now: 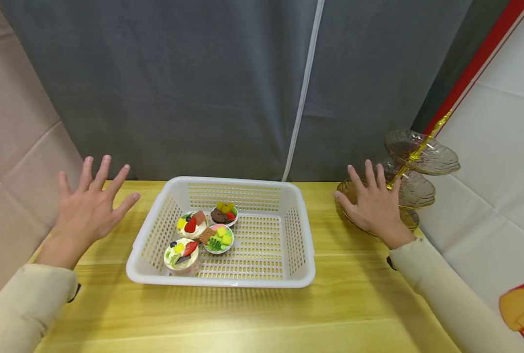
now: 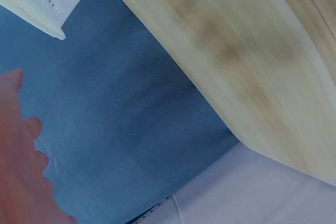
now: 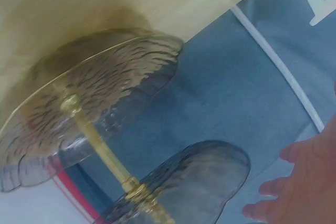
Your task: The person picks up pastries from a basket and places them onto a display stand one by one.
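At the far left, a bare left hand [image 1: 87,211] in a cream sleeve [image 1: 34,296] is raised with its palm down, its grip spread wide with fingers and thumb fanned apart, holding nothing. To its right, well apart from the thumb, a white rectangular perforated plastic basket [image 1: 226,282] sits on the yellow wood-grain table [image 1: 244,321], in front of a dark grey fabric curtain [image 1: 191,93]. Four small decorated dessert cups stand close together in the basket's left half: a front-left white-cream cup [image 1: 181,254], a rear-left white-cream cup with a strawberry piece [image 1: 192,225], a green-topped cup with yellow cubes [image 1: 218,239], and a chocolate-brown one [image 1: 223,214] at the back. Further right, well apart from the basket, the right hand [image 1: 374,206] is likewise splayed, its grip free of any object. Just beside it, partly hidden behind it, stands a three-tier smoky amber glass stand [image 1: 415,190] with a gold central rod [image 1: 414,156]; the right wrist view shows a gap between fingers and tiers.
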`<act>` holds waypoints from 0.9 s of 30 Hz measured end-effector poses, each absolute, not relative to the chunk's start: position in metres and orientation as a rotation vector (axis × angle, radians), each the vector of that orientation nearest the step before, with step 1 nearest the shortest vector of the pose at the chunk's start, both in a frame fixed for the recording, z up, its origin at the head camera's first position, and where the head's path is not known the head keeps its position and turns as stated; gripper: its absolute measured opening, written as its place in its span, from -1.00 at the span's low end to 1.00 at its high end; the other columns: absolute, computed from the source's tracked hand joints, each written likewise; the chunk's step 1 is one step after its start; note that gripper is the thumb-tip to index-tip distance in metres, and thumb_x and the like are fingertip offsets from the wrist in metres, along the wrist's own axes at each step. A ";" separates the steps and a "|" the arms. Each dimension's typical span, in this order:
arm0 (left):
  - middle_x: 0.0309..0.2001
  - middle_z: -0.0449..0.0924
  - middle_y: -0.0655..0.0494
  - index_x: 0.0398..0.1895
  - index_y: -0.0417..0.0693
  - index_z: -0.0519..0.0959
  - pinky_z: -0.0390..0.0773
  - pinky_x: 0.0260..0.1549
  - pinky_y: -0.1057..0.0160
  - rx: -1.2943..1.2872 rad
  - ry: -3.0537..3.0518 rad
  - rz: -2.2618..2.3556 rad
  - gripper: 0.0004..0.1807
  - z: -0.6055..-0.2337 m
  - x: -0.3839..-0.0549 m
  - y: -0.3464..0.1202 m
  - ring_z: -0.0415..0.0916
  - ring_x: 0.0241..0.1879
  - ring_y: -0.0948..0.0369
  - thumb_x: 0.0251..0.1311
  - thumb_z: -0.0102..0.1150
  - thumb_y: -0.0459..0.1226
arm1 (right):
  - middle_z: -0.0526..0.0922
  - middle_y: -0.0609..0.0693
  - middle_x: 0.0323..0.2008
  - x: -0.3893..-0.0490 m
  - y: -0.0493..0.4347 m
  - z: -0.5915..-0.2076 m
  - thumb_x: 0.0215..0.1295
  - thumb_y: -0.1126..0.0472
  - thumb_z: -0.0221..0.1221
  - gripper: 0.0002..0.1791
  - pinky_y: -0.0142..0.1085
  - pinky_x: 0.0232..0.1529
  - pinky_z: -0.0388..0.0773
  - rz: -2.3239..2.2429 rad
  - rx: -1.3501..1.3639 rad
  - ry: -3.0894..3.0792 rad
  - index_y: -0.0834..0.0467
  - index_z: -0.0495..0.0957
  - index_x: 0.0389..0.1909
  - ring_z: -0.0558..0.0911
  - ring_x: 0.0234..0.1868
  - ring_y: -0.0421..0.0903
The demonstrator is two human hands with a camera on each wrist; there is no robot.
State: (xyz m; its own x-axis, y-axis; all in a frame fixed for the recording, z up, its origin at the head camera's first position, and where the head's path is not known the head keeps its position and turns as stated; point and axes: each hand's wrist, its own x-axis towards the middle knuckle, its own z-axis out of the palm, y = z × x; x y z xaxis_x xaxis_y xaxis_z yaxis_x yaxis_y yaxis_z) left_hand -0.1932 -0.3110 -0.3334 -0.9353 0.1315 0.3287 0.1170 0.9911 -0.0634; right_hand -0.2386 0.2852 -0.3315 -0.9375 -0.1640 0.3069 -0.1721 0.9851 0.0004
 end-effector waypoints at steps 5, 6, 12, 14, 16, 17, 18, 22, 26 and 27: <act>0.59 -0.41 -0.12 0.61 0.16 -0.07 -0.54 0.23 -0.46 -0.231 -2.800 0.039 -0.20 -0.334 -0.190 -0.305 -0.63 0.54 -0.10 0.43 -0.19 0.22 | -0.20 0.31 0.56 -0.232 0.299 -0.331 0.36 -0.50 -0.25 -0.02 0.47 0.26 -0.37 0.050 0.219 -2.854 0.00 -0.14 0.61 -0.18 0.51 0.42; 0.59 -0.40 -0.12 0.61 0.16 -0.05 -0.52 0.24 -0.47 -0.243 -2.796 0.039 -0.20 -0.334 -0.189 -0.304 -0.62 0.54 -0.10 0.43 -0.18 0.21 | -0.20 0.32 0.55 -0.231 0.302 -0.330 0.37 -0.50 -0.26 -0.02 0.46 0.27 -0.35 0.054 0.212 -2.864 0.00 -0.17 0.61 -0.17 0.51 0.43; 0.60 -0.27 -0.12 0.59 0.15 0.05 -0.33 0.24 -0.50 -0.363 -2.756 0.062 -0.21 -0.335 -0.184 -0.296 -0.47 0.56 -0.12 0.40 -0.08 0.19 | -0.15 0.39 0.53 -0.225 0.321 -0.329 0.41 -0.46 -0.27 -0.02 0.43 0.28 -0.21 0.102 0.177 -2.868 0.09 -0.20 0.60 -0.10 0.49 0.43; 0.60 -0.26 -0.12 0.59 0.14 0.07 -0.30 0.24 -0.50 -0.415 -2.752 0.060 -0.21 -0.336 -0.182 -0.292 -0.44 0.56 -0.14 0.39 -0.05 0.18 | -0.08 0.42 0.51 -0.224 0.327 -0.329 0.42 -0.44 -0.26 -0.02 0.41 0.29 -0.16 0.120 0.163 -2.848 0.18 -0.12 0.58 -0.05 0.48 0.44; 0.60 -0.25 -0.11 0.58 0.13 0.08 -0.29 0.26 -0.49 -0.466 -2.752 0.053 -0.21 -0.336 -0.180 -0.288 -0.41 0.56 -0.15 0.38 -0.04 0.18 | 0.01 0.45 0.47 -0.223 0.333 -0.329 0.44 -0.41 -0.24 -0.03 0.40 0.28 -0.11 0.133 0.150 -2.824 0.29 0.00 0.53 0.04 0.44 0.47; 0.60 -0.25 -0.11 0.58 0.13 0.09 -0.30 0.27 -0.48 -0.489 -2.757 0.045 -0.21 -0.336 -0.179 -0.286 -0.41 0.56 -0.15 0.37 -0.03 0.19 | 0.06 0.47 0.44 -0.223 0.337 -0.329 0.45 -0.40 -0.24 -0.04 0.39 0.27 -0.07 0.142 0.143 -2.815 0.34 0.06 0.50 0.08 0.41 0.47; 0.60 -0.25 -0.10 0.58 0.13 0.10 -0.29 0.27 -0.47 -0.512 -2.762 0.034 -0.20 -0.336 -0.177 -0.284 -0.40 0.56 -0.15 0.37 -0.02 0.19 | 0.12 0.49 0.40 -0.224 0.340 -0.330 0.46 -0.38 -0.23 -0.05 0.38 0.26 -0.04 0.148 0.138 -2.802 0.39 0.11 0.45 0.12 0.39 0.48; 0.60 -0.18 -0.09 0.57 0.17 0.13 -0.21 0.27 -0.48 -0.592 -2.787 -0.006 -0.19 -0.337 -0.171 -0.275 -0.38 0.56 -0.12 0.33 0.02 0.22 | 0.29 0.55 0.25 -0.226 0.355 -0.331 0.48 -0.32 -0.20 -0.09 0.37 0.18 0.10 0.156 0.108 -2.767 0.50 0.28 0.30 0.29 0.23 0.53; 0.59 -0.10 -0.07 0.55 0.20 0.18 -0.10 0.24 -0.48 -0.676 -2.802 -0.019 -0.19 -0.340 -0.164 -0.270 -0.31 0.56 -0.12 0.30 0.05 0.24 | 0.28 0.58 0.24 -0.233 0.373 -0.332 0.49 -0.33 -0.26 -0.05 0.37 0.15 0.17 0.178 0.039 -2.802 0.52 0.23 0.34 0.30 0.18 0.55; 0.58 -0.09 -0.06 0.54 0.20 0.20 -0.09 0.24 -0.48 -0.700 -2.806 -0.022 -0.20 -0.341 -0.163 -0.270 -0.27 0.56 -0.14 0.30 0.05 0.24 | 0.24 0.59 0.27 -0.234 0.377 -0.331 0.49 -0.34 -0.29 -0.03 0.37 0.15 0.18 0.197 0.017 -2.822 0.52 0.18 0.38 0.27 0.20 0.56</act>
